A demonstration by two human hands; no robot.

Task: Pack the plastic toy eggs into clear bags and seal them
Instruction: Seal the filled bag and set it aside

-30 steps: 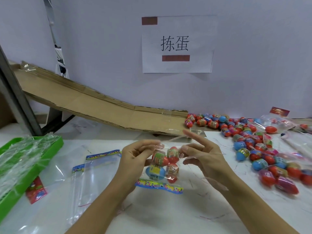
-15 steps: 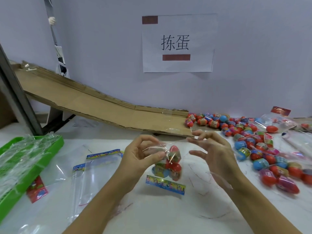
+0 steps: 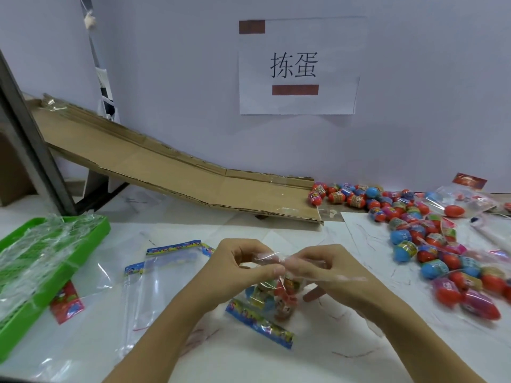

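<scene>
At the middle of the desk (image 3: 359, 363), both hands meet over a filled clear bag (image 3: 272, 297) holding several toy eggs. The left hand (image 3: 237, 269) pinches the gathered top of the film between thumb and fingers, and the right hand (image 3: 329, 269) pinches the same neck from the other side, so each is grasping the bag rather than released. Its printed header strip (image 3: 260, 323) hangs low toward the person, just above the desk. The step looks like closing the mouth; to do it well, the film should be drawn flat and even before the seal is pressed, with the eggs kept low so none sits in the seam. Room is fair: bare desk lies in front of the wrists. To the left, close by, lie empty bags (image 3: 166, 275), and further left a green tray (image 3: 36, 272) whose rim could catch a swinging elbow. To the right, the loose pile of eggs (image 3: 431, 244) spreads near the right forearm, and a careless sweep could roll them. A cardboard ramp (image 3: 177, 175) rises behind, well apart.
</scene>
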